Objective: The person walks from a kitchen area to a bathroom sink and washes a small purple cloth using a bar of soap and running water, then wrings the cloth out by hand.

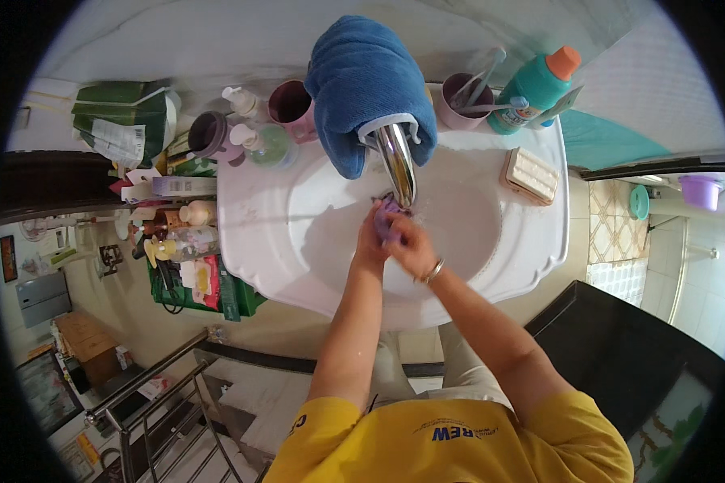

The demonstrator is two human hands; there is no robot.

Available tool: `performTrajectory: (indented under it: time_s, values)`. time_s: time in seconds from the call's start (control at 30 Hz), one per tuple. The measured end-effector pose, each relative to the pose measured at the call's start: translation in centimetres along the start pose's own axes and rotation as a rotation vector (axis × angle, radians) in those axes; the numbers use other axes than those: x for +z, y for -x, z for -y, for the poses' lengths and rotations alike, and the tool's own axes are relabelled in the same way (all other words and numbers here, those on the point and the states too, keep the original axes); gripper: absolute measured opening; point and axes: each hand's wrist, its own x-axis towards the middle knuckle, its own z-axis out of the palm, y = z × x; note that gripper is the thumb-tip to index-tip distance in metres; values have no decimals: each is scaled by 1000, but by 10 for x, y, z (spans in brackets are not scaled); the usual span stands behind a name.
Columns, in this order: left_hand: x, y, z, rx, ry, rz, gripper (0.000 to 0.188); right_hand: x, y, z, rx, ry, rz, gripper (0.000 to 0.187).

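Observation:
Both hands are together over the white sink (467, 241), just below the mouth of the chrome faucet (396, 161). A small, crumpled purple cloth (387, 214) is bunched between them. My left hand (370, 235) is closed around it from the left. My right hand (413, 249), with a bangle on the wrist, presses it from the right with curled fingers. Some of the cloth is hidden by the fingers. Over the faucet's body hangs a thick blue towel (366, 76), leaving only the spout showing.
Pump bottles (266, 146) and a pink cup (292, 111) crowd the sink's back left. At the back right stand a toothbrush cup (463, 103) and a teal bottle (532, 90); a soap dish (532, 177) sits nearer. A metal railing (153, 394) runs at lower left.

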Motion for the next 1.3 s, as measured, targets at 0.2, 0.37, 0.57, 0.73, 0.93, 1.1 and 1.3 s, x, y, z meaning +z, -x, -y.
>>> performTrajectory:
  time_s: [0.2,0.37,0.57,0.73,0.93,1.1,1.3]
  values:
    - [43,-8,20,182,42,-23,24,8,4,36,-265,520,-223,16]
    - [4,-34,28,306,-88,53,25,-8,-20,19,-189,661,-138,19]
    - [15,-29,35,511,-622,-322,26,-36,-66,-43,422,537,-131,33]
    - [10,-8,-6,253,-622,-453,23,-45,-51,-45,344,174,-223,24]
    - [-27,-23,-4,-228,554,-129,32,19,-8,12,-341,89,-29,12]
    - [39,-38,40,270,-449,-271,36,-27,-70,-41,229,186,-282,8]
    - [-48,-95,32,-225,1008,497,24,-2,-37,-4,-369,311,-284,12]
